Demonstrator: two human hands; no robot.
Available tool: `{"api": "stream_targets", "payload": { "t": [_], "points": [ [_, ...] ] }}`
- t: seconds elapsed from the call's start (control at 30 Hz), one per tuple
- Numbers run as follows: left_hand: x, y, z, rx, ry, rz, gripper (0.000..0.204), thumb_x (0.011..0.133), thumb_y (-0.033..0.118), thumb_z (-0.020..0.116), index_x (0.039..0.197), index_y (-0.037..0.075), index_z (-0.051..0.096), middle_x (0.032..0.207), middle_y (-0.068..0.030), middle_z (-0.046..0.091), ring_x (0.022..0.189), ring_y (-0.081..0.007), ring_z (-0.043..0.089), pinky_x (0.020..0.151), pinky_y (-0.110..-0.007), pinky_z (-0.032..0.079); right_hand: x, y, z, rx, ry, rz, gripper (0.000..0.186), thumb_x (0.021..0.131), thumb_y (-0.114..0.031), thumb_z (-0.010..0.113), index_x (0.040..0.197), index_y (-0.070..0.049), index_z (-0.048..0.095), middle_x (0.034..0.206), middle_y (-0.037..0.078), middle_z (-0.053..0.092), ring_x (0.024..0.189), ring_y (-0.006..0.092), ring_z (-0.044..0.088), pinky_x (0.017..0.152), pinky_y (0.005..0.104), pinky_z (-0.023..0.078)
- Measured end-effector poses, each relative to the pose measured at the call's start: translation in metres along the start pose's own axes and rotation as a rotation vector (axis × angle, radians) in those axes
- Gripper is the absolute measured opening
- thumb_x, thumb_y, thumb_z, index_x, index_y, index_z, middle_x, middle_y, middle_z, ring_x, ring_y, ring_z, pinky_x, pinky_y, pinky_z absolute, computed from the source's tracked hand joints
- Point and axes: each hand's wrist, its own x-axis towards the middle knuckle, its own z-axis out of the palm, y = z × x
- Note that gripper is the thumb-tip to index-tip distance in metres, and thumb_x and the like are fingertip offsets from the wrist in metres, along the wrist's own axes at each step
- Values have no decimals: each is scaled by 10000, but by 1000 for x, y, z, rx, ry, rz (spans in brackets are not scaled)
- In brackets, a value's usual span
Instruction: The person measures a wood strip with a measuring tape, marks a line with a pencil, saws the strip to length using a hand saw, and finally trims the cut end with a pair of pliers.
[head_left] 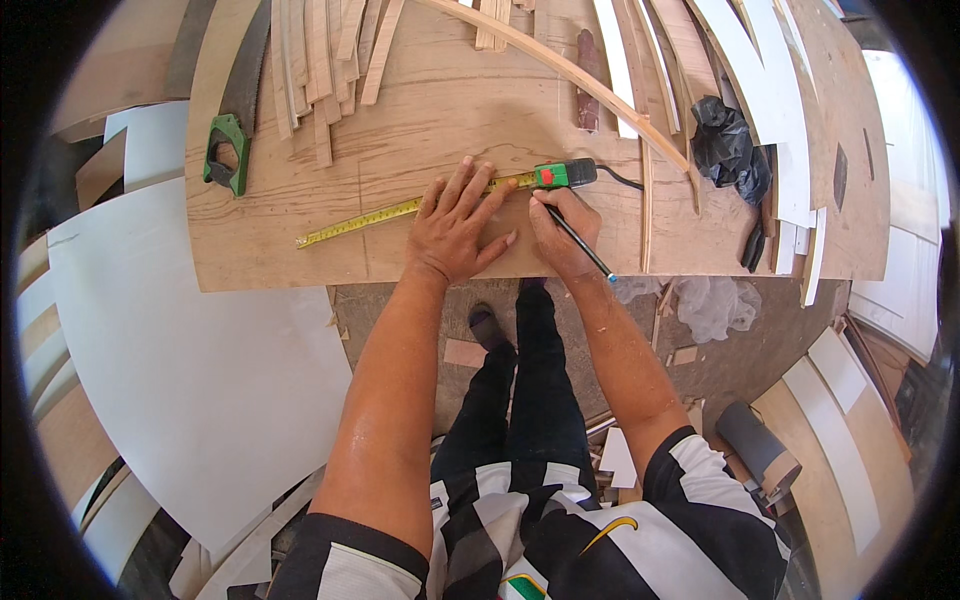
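A tape measure (560, 175) with a green and black case and a red button lies on the plywood worktop (290, 220). Its yellow blade (365, 222) runs out to the left across the wood. My left hand (458, 218) lies flat with fingers spread, the fingertips pressing on the blade. Just below the case, my right hand (565, 228) grips a dark pencil (585, 245) with a light blue end. The pencil's writing end points up toward the blade by the case. A short black strap trails from the case to the right.
A handsaw with a green handle (228, 155) lies at the left. Thin wood strips (320, 60) are stacked at the back, and a long strip (560, 65) slants across. A crumpled black plastic bag (728, 145) sits right, near white strips (793, 170). A white panel (190, 370) stands lower left.
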Motion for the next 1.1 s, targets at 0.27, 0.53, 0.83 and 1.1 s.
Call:
{"api": "stream_targets", "payload": {
  "t": [0.27, 0.53, 0.83, 1.1],
  "points": [
    [1, 1, -3, -10, 10, -2, 736, 939, 602, 648, 1588, 296, 482, 1673, -36, 404, 1578, -273, 319, 1238, -476, 274, -2, 4, 1, -9, -16, 22, 74, 912, -6, 744, 973, 14, 706, 861, 175, 742, 755, 246, 746, 690, 331, 577],
    [0, 1, -2, 7, -6, -2, 729, 951, 614, 614, 1593, 299, 475, 1688, -35, 384, 1585, -269, 304, 1249, -476, 260, -1, 1, 1, 23, 1, 26, 59, 905, -16, 724, 953, 5, 696, 825, 194, 724, 731, 333, 739, 652, 387, 573],
    [0, 0, 0, 10, -37, -10, 746, 949, 629, 611, 1605, 312, 452, 1694, -34, 370, 1592, -264, 284, 1259, -484, 245, -2, 4, 1, 28, -2, 24, 65, 900, -15, 727, 948, 10, 691, 831, 194, 726, 736, 329, 741, 656, 385, 575],
    [1, 0, 0, 17, -23, -8, 741, 956, 628, 601, 1613, 326, 442, 1688, -30, 383, 1588, -265, 298, 1255, -481, 250, -6, 4, -4, 29, -55, 76, 53, 911, -37, 718, 936, -4, 684, 836, 184, 720, 743, 331, 731, 674, 401, 569]
  ]
}}
